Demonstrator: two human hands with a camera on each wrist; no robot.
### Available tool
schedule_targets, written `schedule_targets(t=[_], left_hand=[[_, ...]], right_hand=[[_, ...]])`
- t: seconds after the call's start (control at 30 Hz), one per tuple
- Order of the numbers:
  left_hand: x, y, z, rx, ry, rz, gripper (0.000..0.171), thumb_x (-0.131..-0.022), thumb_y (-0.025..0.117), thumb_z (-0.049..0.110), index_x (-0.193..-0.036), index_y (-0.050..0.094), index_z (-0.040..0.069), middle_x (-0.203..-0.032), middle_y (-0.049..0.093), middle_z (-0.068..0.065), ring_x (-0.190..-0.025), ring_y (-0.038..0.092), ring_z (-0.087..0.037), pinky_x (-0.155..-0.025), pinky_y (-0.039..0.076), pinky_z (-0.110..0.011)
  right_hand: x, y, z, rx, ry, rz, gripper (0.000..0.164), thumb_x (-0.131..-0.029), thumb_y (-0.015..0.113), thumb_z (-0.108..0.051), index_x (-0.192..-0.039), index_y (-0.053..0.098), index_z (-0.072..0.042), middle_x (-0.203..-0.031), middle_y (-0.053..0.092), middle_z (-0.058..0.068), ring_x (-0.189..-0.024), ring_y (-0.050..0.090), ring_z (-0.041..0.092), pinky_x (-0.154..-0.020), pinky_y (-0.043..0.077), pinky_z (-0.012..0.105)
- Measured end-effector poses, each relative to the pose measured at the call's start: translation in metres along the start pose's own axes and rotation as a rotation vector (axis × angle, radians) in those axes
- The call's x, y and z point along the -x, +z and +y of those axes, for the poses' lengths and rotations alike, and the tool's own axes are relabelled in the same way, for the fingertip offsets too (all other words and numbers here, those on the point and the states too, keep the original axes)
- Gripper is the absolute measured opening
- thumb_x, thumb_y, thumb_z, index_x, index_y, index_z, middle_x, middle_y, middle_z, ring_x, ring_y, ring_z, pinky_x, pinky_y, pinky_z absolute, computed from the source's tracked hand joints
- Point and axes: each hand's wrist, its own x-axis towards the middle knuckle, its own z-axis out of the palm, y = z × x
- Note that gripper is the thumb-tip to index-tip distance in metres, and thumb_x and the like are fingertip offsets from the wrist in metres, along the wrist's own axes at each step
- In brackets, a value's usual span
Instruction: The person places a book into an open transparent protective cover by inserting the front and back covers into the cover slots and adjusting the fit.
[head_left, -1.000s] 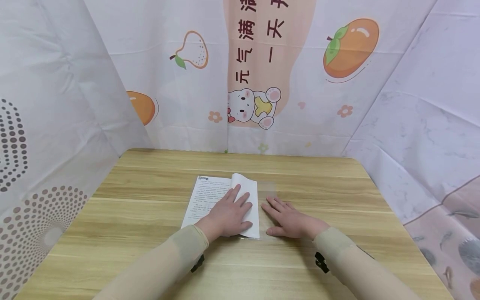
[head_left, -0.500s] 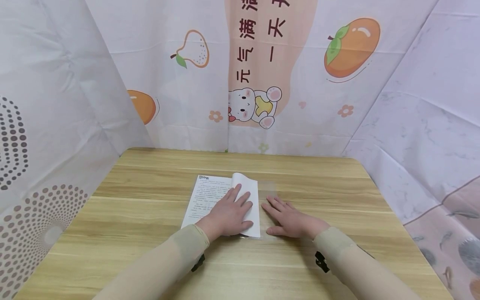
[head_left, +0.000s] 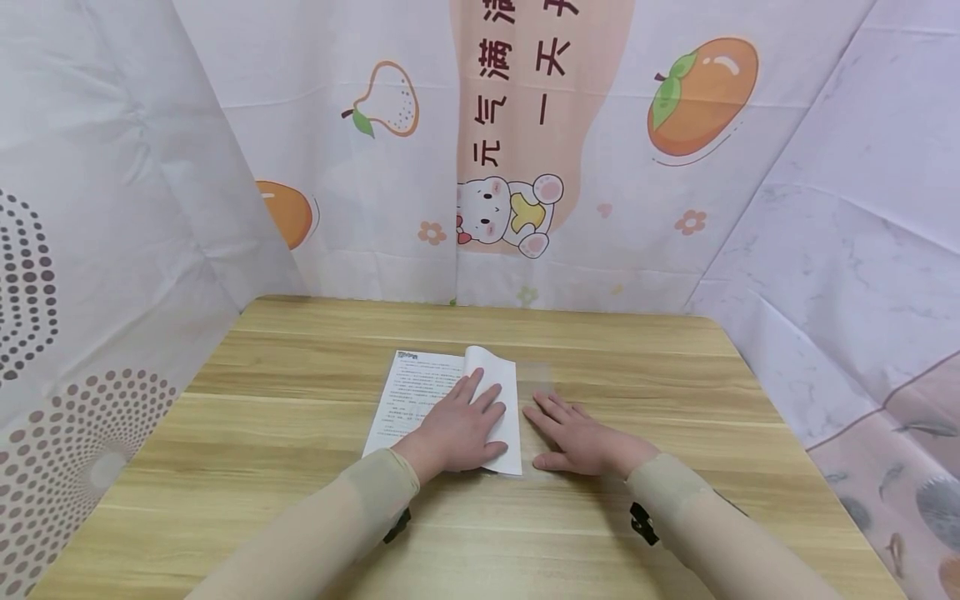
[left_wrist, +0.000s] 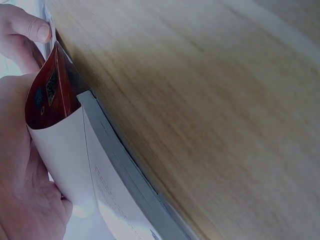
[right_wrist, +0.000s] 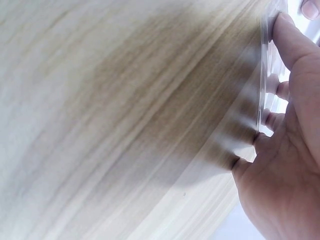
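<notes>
A book [head_left: 401, 408] lies on the wooden table with a printed page facing up. Its white-backed cover [head_left: 510, 408] curls over towards the right, and my left hand [head_left: 453, 429] rests on it with fingers spread. In the left wrist view the cover bends in a loop, showing a red side [left_wrist: 47, 100] with a QR code inside, above the grey-edged book block [left_wrist: 130, 170]. To the right, a clear plastic sheet [head_left: 536, 377] extends from beneath the book. My right hand [head_left: 581, 437] presses flat on it, fingers extended; the sheet's edge [right_wrist: 261, 75] runs under the fingertips in the right wrist view.
The wood-grain table [head_left: 300, 367] stretches out on all sides of the book. Behind it hangs a white curtain [head_left: 322, 167] printed with fruit and a cartoon, and more patterned cloth [head_left: 840, 275] closes off both sides.
Both hands stay where they are. The cover and book have crept very slightly to the right in the head view, along with a tiny shift of the whole view.
</notes>
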Motion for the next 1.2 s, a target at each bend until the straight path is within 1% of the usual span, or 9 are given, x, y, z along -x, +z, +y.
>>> schedule_targets(t=[0.13,0.23,0.37,0.5,0.97,1.2], left_hand=[[0.0001,-0.0007,0.0004,0.001,0.000,0.002,0.063,-0.096,0.039,0.060,-0.141,0.043,0.016,-0.154,0.032,-0.008,-0.143,0.009,-0.038,-0.116,0.018,-0.048],[0.0001,-0.0008,0.0006,0.001,-0.001,0.002,0.064,-0.096,0.038,0.060,-0.141,0.043,0.015,-0.154,0.032,-0.008,-0.143,0.009,-0.038,-0.116,0.017,-0.048],[-0.0001,0.0003,0.0001,0.003,-0.003,0.007,0.063,-0.096,0.038,0.060,-0.141,0.044,0.016,-0.154,0.031,-0.010,-0.143,0.010,-0.037,-0.116,0.017,-0.048],[-0.0003,0.0012,-0.0001,0.006,-0.004,0.017,0.063,-0.096,0.039,0.060,-0.140,0.045,0.016,-0.153,0.031,-0.012,-0.143,0.012,-0.037,-0.116,0.018,-0.047],[-0.0011,0.0034,0.0009,-0.004,0.004,0.065,0.062,-0.095,0.040,0.060,-0.135,0.047,0.013,-0.147,0.037,-0.012,-0.142,0.015,-0.038,-0.115,0.019,-0.048],[-0.0017,0.0036,0.0013,0.004,0.009,0.079,0.060,-0.095,0.042,0.060,-0.132,0.048,0.013,-0.145,0.038,-0.012,-0.141,0.017,-0.037,-0.115,0.020,-0.048]], right_hand=[[0.0009,-0.0021,-0.0024,0.007,0.004,-0.003,0.079,-0.096,0.050,-0.053,-0.151,0.021,-0.005,-0.155,0.013,0.028,-0.139,0.010,0.048,-0.102,0.023,0.071],[0.0006,-0.0045,-0.0053,0.007,0.034,-0.024,0.080,-0.095,0.053,-0.051,-0.151,0.021,-0.004,-0.156,0.012,0.027,-0.140,0.009,0.046,-0.106,0.022,0.067],[-0.0007,-0.0017,-0.0029,0.029,0.053,-0.034,0.080,-0.095,0.054,-0.052,-0.152,0.020,-0.007,-0.157,0.010,0.024,-0.142,0.007,0.042,-0.107,0.023,0.065],[-0.0014,-0.0004,-0.0021,0.034,0.056,-0.031,0.080,-0.094,0.053,-0.053,-0.153,0.020,-0.008,-0.158,0.010,0.023,-0.142,0.007,0.041,-0.108,0.023,0.064],[-0.0017,0.0005,-0.0008,0.023,0.051,-0.026,0.081,-0.094,0.053,-0.054,-0.153,0.019,-0.009,-0.158,0.010,0.022,-0.142,0.006,0.040,-0.108,0.022,0.064],[-0.0014,-0.0006,-0.0015,0.031,0.061,-0.041,0.081,-0.095,0.052,-0.054,-0.153,0.019,-0.009,-0.158,0.010,0.022,-0.142,0.006,0.040,-0.108,0.022,0.064]])
